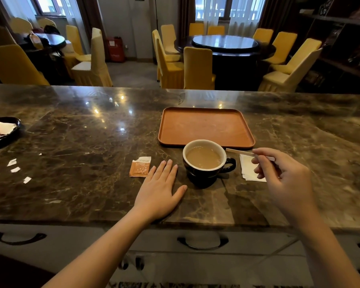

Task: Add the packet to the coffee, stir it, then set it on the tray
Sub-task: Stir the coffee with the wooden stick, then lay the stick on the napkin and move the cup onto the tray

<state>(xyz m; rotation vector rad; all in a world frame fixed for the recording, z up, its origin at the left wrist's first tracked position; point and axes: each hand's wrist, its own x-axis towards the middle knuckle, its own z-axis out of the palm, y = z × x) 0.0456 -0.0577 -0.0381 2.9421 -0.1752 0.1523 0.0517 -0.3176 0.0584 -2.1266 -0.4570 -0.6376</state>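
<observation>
A black cup (208, 175) with a white inside holds milky brown coffee and stands on the marble counter, handle to the right. Just behind it lies an orange tray (206, 125) with nothing on it. An orange packet (140, 166), torn open at the top, lies flat to the left of the cup. My left hand (160, 190) rests flat on the counter between packet and cup, fingers apart. My right hand (283, 175) hovers right of the cup and pinches a thin wooden stir stick (238, 151), whose tip points toward the cup's rim.
A folded white napkin (248, 168) lies under my right hand. Small torn paper scraps (15, 169) are scattered at the left, near a black dish (2, 129) with wrappers. The counter's front edge with drawer handles runs below. Yellow chairs and round tables stand beyond.
</observation>
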